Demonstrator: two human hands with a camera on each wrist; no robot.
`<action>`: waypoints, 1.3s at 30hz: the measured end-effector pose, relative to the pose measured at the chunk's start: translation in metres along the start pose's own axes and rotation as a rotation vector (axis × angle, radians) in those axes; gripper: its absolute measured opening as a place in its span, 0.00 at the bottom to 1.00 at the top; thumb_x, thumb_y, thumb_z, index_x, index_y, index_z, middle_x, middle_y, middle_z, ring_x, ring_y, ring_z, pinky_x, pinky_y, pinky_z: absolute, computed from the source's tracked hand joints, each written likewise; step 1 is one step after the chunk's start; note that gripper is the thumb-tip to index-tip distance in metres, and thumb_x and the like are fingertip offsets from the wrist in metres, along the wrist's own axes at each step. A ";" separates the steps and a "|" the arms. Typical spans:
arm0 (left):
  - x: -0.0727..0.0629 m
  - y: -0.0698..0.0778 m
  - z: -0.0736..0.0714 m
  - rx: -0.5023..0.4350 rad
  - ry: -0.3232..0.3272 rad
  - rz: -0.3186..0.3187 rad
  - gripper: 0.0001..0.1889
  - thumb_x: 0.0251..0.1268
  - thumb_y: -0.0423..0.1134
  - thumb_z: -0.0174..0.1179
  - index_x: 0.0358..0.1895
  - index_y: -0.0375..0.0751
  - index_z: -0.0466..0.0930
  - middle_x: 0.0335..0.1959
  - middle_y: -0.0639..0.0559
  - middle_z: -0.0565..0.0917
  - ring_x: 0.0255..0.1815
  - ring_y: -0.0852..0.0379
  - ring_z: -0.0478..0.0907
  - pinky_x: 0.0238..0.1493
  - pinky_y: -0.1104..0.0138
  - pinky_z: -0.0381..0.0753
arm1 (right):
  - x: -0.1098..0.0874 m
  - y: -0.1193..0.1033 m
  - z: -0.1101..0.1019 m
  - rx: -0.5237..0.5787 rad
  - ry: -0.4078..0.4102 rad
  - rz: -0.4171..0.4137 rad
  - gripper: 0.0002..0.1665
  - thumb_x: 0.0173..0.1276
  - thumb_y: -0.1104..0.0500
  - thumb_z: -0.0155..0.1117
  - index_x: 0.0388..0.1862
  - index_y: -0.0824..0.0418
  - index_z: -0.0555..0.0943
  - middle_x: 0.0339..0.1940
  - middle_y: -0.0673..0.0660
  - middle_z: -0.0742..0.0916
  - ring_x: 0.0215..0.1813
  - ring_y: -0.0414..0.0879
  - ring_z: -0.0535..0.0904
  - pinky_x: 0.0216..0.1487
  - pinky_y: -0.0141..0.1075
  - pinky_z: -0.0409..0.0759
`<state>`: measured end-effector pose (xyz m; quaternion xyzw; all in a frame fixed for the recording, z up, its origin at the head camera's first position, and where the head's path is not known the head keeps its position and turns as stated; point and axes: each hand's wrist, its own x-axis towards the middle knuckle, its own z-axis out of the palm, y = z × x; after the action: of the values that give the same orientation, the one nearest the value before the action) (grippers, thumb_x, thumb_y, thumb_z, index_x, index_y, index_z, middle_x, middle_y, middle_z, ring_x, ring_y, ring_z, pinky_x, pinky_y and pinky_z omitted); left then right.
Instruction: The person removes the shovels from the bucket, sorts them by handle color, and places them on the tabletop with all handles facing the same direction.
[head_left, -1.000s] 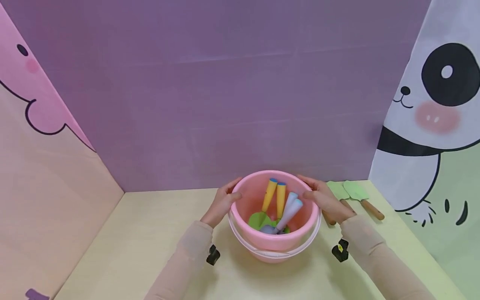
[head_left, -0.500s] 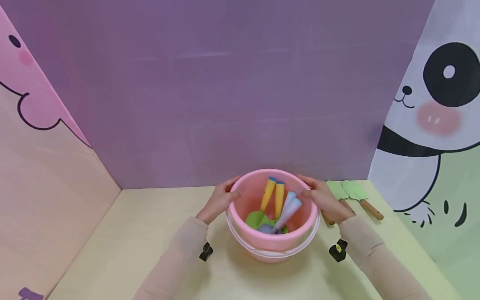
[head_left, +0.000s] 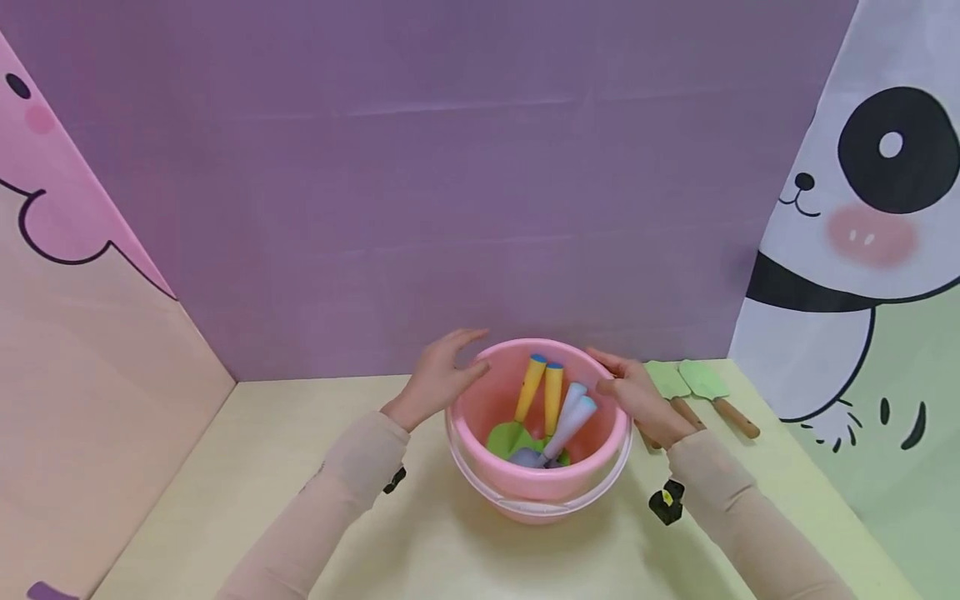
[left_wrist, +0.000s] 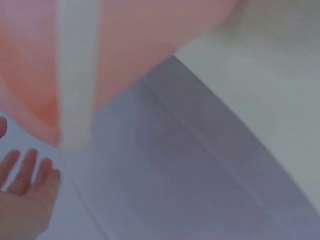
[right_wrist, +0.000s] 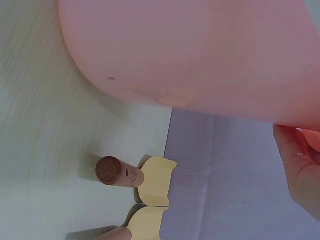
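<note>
A pink bucket point(head_left: 536, 482) stands on the table, its white handle point(head_left: 543, 507) hanging down at the front. Inside it lean toy shovels with yellow handles point(head_left: 530, 388) and green blades, plus tools with pale lilac handles point(head_left: 573, 423) whose heads are partly hidden. My left hand point(head_left: 437, 377) is spread beside the bucket's left rim; in the left wrist view that hand point(left_wrist: 27, 200) is apart from the pink wall. My right hand point(head_left: 637, 398) holds the right rim, thumb over the inside and fingers outside. The right wrist view shows the right hand point(right_wrist: 302, 167) at the rim.
To the right lie spatulas with pale green heads point(head_left: 703, 379) and wooden handles point(head_left: 737, 418), one partly behind the right hand. A purple panel point(head_left: 450, 208) rises at the back. A purple piece point(head_left: 49, 592) shows at the lower left.
My left hand has let go of the bucket's rim and moved slightly up and left, fingers spreading. The right hand keeps its hold. The bucket stays on the table.
</note>
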<state>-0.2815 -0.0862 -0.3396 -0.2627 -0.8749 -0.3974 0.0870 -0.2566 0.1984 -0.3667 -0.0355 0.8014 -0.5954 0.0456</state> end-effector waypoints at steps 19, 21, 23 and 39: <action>0.046 0.026 0.024 0.237 -0.375 0.225 0.18 0.60 0.35 0.57 0.54 0.37 0.77 0.51 0.45 0.81 0.53 0.49 0.76 0.57 0.60 0.73 | 0.001 0.004 0.002 0.001 0.017 0.002 0.36 0.59 0.69 0.47 0.70 0.61 0.60 0.65 0.63 0.71 0.59 0.55 0.73 0.48 0.38 0.79; 0.050 0.029 0.024 0.264 -0.402 0.227 0.18 0.60 0.36 0.57 0.54 0.38 0.77 0.52 0.47 0.81 0.54 0.50 0.75 0.58 0.61 0.73 | 0.000 0.005 0.002 -0.005 0.017 0.003 0.37 0.58 0.69 0.48 0.70 0.61 0.60 0.66 0.63 0.71 0.59 0.55 0.73 0.49 0.37 0.79; 0.054 0.032 0.026 0.293 -0.427 0.241 0.18 0.60 0.36 0.57 0.55 0.38 0.77 0.52 0.48 0.80 0.55 0.51 0.75 0.58 0.62 0.73 | -0.001 0.004 0.001 -0.010 0.018 0.010 0.37 0.58 0.69 0.48 0.70 0.61 0.60 0.66 0.62 0.71 0.60 0.54 0.72 0.49 0.37 0.79; 0.077 0.029 0.041 0.440 -0.566 0.307 0.21 0.58 0.29 0.54 0.55 0.47 0.78 0.49 0.54 0.82 0.51 0.56 0.77 0.54 0.68 0.75 | 0.002 0.004 0.006 -0.020 0.043 0.020 0.36 0.58 0.68 0.48 0.69 0.59 0.62 0.65 0.62 0.71 0.57 0.52 0.74 0.48 0.35 0.79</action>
<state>-0.3287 -0.0098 -0.3205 -0.4650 -0.8791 -0.0946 -0.0450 -0.2576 0.1935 -0.3727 -0.0154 0.8084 -0.5874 0.0341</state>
